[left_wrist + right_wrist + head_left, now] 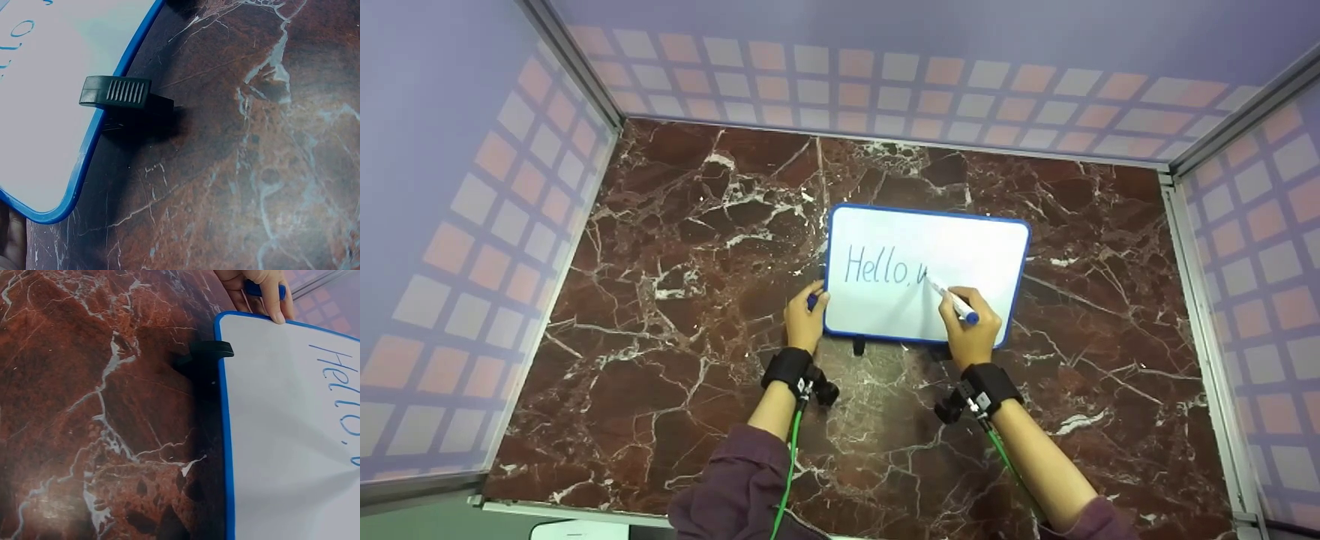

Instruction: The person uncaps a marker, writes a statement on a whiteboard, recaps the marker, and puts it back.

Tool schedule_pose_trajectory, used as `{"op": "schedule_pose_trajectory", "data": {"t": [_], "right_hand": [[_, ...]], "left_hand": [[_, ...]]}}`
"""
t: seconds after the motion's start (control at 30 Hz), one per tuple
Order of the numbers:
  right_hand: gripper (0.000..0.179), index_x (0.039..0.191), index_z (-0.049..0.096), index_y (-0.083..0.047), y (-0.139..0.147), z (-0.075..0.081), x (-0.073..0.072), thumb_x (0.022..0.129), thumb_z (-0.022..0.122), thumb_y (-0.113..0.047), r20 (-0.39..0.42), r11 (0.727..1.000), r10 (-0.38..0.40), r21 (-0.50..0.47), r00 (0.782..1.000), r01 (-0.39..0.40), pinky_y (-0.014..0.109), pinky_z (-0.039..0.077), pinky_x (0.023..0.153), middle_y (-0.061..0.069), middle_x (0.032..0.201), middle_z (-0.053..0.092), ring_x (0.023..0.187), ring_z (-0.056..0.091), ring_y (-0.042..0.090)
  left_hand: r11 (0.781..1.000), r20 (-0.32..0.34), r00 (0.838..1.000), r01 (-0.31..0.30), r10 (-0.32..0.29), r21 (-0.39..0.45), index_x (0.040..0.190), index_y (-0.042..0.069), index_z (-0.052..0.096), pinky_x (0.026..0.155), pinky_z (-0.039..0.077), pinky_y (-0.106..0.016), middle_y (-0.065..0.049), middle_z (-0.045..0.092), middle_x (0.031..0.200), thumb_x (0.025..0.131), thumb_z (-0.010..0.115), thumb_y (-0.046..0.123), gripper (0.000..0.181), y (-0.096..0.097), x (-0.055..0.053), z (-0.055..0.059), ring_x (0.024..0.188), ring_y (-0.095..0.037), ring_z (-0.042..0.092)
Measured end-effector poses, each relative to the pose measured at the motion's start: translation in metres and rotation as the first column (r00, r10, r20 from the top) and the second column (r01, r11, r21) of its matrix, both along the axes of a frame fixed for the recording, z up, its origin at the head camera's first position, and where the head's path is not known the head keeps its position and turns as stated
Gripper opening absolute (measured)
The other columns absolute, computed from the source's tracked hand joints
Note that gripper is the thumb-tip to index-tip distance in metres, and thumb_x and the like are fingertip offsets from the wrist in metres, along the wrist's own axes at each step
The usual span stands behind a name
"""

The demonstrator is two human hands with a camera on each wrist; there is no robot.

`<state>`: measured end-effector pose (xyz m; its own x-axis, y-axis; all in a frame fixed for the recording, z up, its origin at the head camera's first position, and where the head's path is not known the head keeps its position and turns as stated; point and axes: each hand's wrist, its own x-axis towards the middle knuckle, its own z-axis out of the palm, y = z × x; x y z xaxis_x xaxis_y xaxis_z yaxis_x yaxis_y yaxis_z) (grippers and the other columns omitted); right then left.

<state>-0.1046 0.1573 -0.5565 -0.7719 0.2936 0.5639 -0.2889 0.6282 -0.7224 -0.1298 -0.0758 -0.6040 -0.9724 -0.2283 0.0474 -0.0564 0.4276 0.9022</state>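
A small whiteboard (885, 309) with a blue frame bears the handwritten word "Hello," and the start of another letter. My right hand (973, 326) grips a white marker (952, 297) with a blue end, its tip touching the board just after the comma. At the board's left edge, my left hand (805, 319) holds a blue marker cap (256, 289) in its curled fingers, while its thumb (274, 308) rests on the frame. In the left wrist view only a bit of a hand (12, 239) shows behind a board corner.
A black clip (115, 91) hooks over the board's lower edge; another black clip (211, 350) shows in the right wrist view. The board appears raised off the dark red marbled table (675, 390). Checkered panels (855, 82) border the table. Green cables (790, 472) run from both wrist cameras.
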Motion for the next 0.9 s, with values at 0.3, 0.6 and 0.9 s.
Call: {"op": "schedule_pose_trajectory", "data": {"t": [0.3,0.6,0.9], "right_hand": [[0.005,0.078,0.067,0.001,0.0004,-0.0046,0.0066,0.076,0.064,-0.003,0.008,1.000,-0.003,0.002,1.000,0.003,0.014,0.042,0.058,0.012,0.068,0.068,0.058,0.058,0.016],[0.006,0.077,0.066,0.002,0.0010,-0.0060,0.0070,0.076,0.063,-0.004,0.007,1.000,-0.012,0.007,1.000,0.012,0.014,0.042,0.057,0.011,0.067,0.068,0.057,0.058,0.015],[0.007,0.078,0.067,0.001,0.0031,-0.0014,0.0033,0.078,0.062,-0.004,0.000,1.000,-0.031,-0.005,1.000,0.031,0.013,0.040,0.057,0.012,0.068,0.068,0.058,0.056,0.014]], "left_hand": [[1.000,-0.022,1.000,-0.005,0.005,-0.012,0.111,-0.001,0.064,0.090,0.047,-0.044,-0.019,0.070,0.103,0.087,0.060,0.015,0.030,0.0004,-0.0006,-0.0032,0.099,-0.033,0.065],[1.000,-0.004,1.000,-0.004,0.004,0.013,0.113,0.000,0.064,0.089,0.048,-0.043,-0.019,0.069,0.105,0.087,0.060,0.016,0.031,0.0000,0.0003,-0.0033,0.096,-0.033,0.066],[1.000,-0.004,1.000,-0.010,0.010,-0.010,0.114,0.002,0.064,0.075,0.048,-0.043,-0.018,0.069,0.105,0.087,0.060,0.018,0.031,0.0001,0.0009,-0.0037,0.064,-0.030,0.056]]}}
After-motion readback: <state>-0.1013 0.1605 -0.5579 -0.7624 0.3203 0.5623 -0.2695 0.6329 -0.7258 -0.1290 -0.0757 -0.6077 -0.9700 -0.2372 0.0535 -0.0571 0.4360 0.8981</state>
